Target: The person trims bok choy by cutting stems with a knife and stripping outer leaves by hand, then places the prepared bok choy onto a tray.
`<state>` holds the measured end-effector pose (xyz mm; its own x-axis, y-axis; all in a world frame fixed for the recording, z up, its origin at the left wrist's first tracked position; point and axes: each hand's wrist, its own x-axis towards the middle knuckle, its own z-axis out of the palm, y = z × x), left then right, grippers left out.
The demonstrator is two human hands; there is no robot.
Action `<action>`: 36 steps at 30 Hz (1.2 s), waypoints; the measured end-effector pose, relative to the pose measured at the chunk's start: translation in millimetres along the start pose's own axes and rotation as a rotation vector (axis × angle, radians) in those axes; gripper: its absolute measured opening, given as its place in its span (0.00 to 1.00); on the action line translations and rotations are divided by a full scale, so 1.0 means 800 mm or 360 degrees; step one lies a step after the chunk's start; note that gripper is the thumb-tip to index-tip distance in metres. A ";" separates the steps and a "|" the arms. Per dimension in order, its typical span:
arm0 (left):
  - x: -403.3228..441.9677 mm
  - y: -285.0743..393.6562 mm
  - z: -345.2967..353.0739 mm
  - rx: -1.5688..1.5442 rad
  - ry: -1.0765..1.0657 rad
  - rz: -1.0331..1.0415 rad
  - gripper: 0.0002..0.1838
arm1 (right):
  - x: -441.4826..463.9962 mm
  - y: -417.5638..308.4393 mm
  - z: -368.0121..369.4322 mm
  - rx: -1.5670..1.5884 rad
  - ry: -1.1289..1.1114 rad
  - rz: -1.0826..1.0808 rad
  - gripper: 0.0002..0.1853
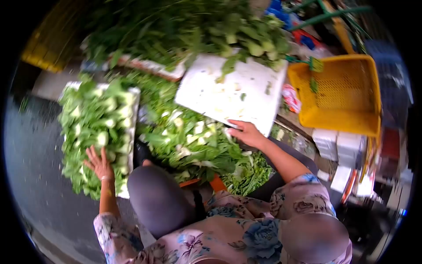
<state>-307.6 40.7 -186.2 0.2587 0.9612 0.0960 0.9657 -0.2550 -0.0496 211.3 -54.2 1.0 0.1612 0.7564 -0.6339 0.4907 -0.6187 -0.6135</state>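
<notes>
Much open board borders the right hand.

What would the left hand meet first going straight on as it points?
The left hand would likely meet the bok choy just ahead on the white tray; its height above them is unclear.

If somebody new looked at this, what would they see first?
Probably the bright yellow basket at the upper right, because almost everything near the middle is green or white. Next might be the big white board in the upper middle, with the right hand at its lower edge. Then there are the leafy greens laid out on the left, with the left hand spread over them.
</notes>
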 end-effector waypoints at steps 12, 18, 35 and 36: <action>-0.008 -0.012 0.008 -0.0429 -0.0642 -0.0659 0.63 | 0.168 -0.009 -0.208 0.0836 0.1156 -0.0276 0.28; 0.031 0.021 -0.043 -0.0240 -0.0894 -0.0902 0.67 | 0.253 -0.041 -0.259 0.0722 0.1304 -0.0042 0.34; 0.137 0.213 -0.369 -0.1941 -0.0508 0.0027 0.21 | -0.118 -0.094 -0.101 0.0840 0.0296 -0.0289 0.26; 0.130 0.254 -0.415 -0.1939 -0.0551 0.0322 0.22 | -0.130 -0.091 -0.085 0.0857 0.0243 -0.0398 0.26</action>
<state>-76.8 54.0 143.8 0.5602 0.8247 -0.0778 0.3548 -0.1541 0.9222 216.8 -73.5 143.4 0.2371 0.8899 -0.3896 0.0339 -0.4084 -0.9122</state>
